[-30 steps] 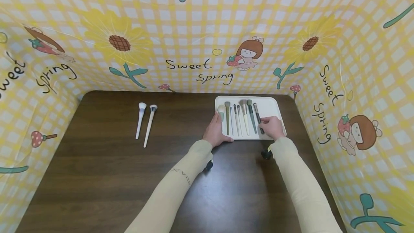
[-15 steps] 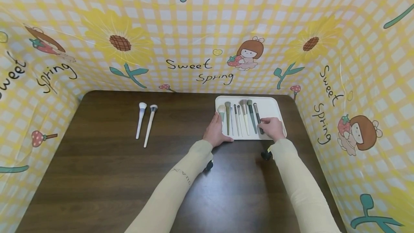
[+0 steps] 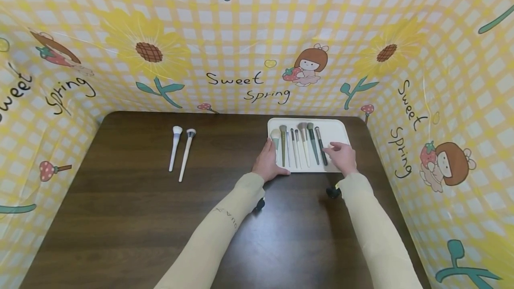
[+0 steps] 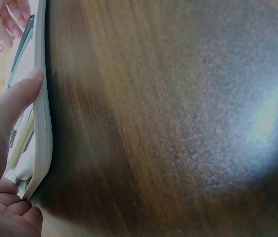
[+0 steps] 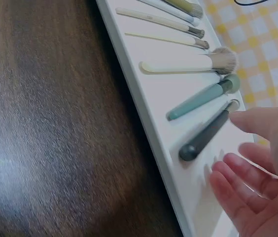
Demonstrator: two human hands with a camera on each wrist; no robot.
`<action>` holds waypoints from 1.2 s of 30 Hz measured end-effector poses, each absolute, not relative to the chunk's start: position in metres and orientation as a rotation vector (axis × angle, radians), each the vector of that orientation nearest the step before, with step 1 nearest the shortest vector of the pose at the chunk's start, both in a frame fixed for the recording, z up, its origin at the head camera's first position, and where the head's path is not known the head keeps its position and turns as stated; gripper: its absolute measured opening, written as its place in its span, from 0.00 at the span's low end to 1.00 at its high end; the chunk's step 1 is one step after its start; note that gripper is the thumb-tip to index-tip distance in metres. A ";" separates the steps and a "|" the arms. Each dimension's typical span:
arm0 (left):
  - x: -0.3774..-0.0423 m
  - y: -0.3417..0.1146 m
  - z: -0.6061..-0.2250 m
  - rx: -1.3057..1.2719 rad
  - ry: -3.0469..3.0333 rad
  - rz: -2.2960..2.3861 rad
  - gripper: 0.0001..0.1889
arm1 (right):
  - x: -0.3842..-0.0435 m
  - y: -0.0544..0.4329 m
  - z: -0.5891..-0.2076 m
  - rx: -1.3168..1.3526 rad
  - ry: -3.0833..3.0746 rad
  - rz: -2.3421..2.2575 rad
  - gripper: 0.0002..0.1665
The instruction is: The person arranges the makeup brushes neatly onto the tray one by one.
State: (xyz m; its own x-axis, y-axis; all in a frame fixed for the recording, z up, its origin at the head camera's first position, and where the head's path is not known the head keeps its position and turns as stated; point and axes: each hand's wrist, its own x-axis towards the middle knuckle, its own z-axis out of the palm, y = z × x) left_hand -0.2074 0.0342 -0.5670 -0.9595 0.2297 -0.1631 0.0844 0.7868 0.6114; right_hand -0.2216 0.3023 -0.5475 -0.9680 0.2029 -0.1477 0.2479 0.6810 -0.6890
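Observation:
A white tray point(image 3: 336, 132) holds several makeup brushes laid side by side, handles toward the person. My left hand point(image 3: 268, 162) grips its near left corner, thumb point(image 4: 26, 88) on the front rim and fingers on the left side. Rightmost in the row lies a black-handled makeup brush point(image 5: 205, 136), flat on the tray. My right hand point(image 3: 342, 157) hovers just right of it with loosely bent fingers, holding nothing. Left of the black one is a green-handled brush point(image 5: 198, 102), then a thick white-handled brush point(image 5: 178, 64).
Two white-handled makeup brushes, one with a white head point(image 3: 175, 146) and one with a dark-banded head point(image 3: 186, 155), lie on the dark wooden table point(image 3: 132, 217) at the left. A yellow checked cloth point(image 3: 241, 26) walls the back and sides.
My right hand has let go of the black-handled brush and shifted slightly right, away from it. The brush stays on the tray; my left hand has not moved.

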 end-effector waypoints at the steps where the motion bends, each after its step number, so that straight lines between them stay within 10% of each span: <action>1: -0.208 0.034 -0.567 0.245 2.751 0.927 0.69 | -0.221 0.304 -0.546 0.394 2.828 -1.192 0.31; 12: -0.208 0.034 -0.568 0.249 2.757 0.936 0.69 | -0.203 0.325 -0.542 0.481 2.868 -1.272 0.41; 26: -0.208 0.034 -0.568 0.233 2.729 0.953 0.69 | -0.182 0.336 -0.568 0.208 2.880 -1.053 0.81; 36: -0.209 0.033 -0.571 0.225 2.729 0.963 0.69 | -0.179 0.338 -0.572 0.129 2.894 -0.927 0.85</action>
State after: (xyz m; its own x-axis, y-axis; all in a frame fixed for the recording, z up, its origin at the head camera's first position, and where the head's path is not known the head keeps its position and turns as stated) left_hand -0.2089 0.0330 -0.5706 -0.9599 0.2218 -0.1716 0.0649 0.7712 0.6333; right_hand -0.1790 0.3378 -0.5719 -0.9914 0.0500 -0.1206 0.1108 0.8110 -0.5745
